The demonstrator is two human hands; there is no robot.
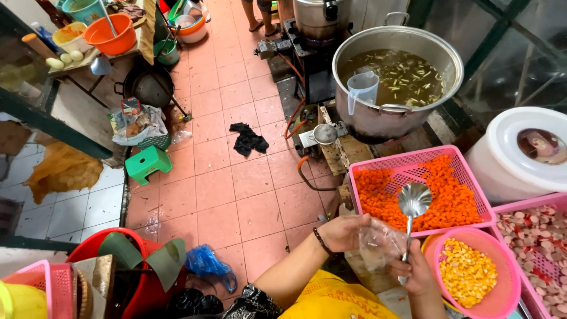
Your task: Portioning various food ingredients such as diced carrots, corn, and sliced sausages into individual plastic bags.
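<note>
— What's in the person's hands, from where you stand?

— The left hand (341,232) pinches the rim of a small clear plastic bag (381,242), fingers closed on the film. The right hand (418,275) is wrapped around the handle of a long steel ladle (413,204).

— And where's that ladle against the pink rectangular plastic basket of diced orange carrot (413,158)?

— Its bowl hangs right over the carrot, near the basket's front edge. The bag sits just in front of that edge, between the two hands.

— What else lies around the basket?

— Just in front and to the right, a round pink plastic colander of yellow corn kernels (469,272). Behind it, a big steel pot of brown broth (397,80) with a clear plastic jug (362,90) inside.
</note>
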